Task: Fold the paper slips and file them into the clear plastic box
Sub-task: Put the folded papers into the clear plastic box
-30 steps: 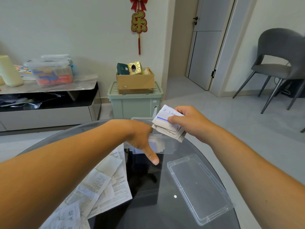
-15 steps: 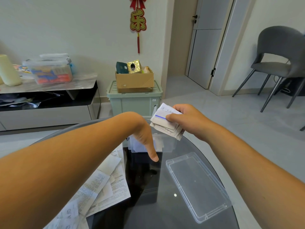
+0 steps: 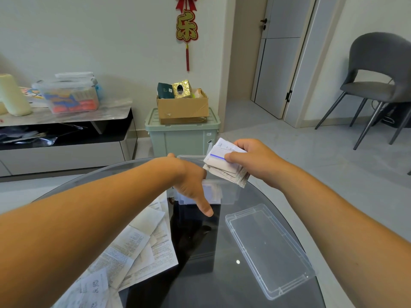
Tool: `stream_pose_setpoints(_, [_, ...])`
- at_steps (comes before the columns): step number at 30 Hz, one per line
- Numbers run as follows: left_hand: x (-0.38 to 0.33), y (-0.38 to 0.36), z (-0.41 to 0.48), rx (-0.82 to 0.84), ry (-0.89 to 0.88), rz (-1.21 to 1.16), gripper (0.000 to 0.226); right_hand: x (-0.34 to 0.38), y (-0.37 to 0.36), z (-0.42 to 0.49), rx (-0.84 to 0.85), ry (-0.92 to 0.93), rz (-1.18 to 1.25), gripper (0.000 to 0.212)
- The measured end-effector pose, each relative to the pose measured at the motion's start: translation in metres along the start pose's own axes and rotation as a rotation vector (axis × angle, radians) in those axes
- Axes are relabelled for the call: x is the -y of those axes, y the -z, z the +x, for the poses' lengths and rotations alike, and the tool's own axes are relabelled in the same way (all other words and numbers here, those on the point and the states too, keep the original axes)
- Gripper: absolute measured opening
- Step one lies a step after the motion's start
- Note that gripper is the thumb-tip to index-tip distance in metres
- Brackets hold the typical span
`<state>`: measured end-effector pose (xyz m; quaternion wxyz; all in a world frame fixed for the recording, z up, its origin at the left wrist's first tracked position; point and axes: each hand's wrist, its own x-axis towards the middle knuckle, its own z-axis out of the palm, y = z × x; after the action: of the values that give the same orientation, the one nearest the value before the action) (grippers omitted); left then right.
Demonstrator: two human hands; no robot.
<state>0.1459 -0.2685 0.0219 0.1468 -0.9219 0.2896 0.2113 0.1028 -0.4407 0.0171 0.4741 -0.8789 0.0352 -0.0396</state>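
The clear plastic box [image 3: 231,194] stands on the far part of the round glass table [image 3: 222,290], with a few folded slips visible through its wall. My left hand [image 3: 191,183] reaches over the box's near-left rim. Its thumb points down along the outside wall and its fingers are hidden inside. My right hand [image 3: 251,161] pinches a stack of folded paper slips [image 3: 224,167] just above the box's right end. Unfolded paper slips [image 3: 138,247] lie spread on the table at the left.
The box's clear lid [image 3: 266,247] lies flat on the table at the right, near the edge. Beyond the table stand a green bin [image 3: 182,138] with a cardboard box on top, a low cabinet [image 3: 64,150] at the left and a grey chair [image 3: 378,83] at the right.
Both hands stay almost where they were. My right hand keeps the stack over the box, and my left hand stays at the box's rim with the thumb down.
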Motion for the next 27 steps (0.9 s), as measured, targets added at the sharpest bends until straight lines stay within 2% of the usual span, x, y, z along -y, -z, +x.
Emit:
stream_pose_setpoints(9, [0.003,0.0,0.005,0.019,0.005,-0.027,0.109,0.0,0.0,0.001,0.0,0.009,-0.006,0.012])
stream_pose_setpoints(15, [0.007,0.002,0.0,-0.018,-0.099,-0.175,0.095,-0.001,0.001,0.003,0.001,0.01,0.009,0.008])
stream_pose_setpoints(19, [0.021,-0.005,-0.003,-0.11,-0.198,-0.331,0.069,-0.002,0.002,0.004,-0.017,0.004,0.006,0.013])
stream_pose_setpoints(24, [0.028,-0.018,-0.011,-0.216,-0.227,-0.249,0.061,0.001,0.0,0.009,-0.032,-0.021,-0.005,0.013])
stream_pose_setpoints(27, [0.03,-0.022,-0.013,-0.253,-0.264,-0.306,0.054,0.006,-0.001,0.01,-0.041,-0.019,-0.055,0.013])
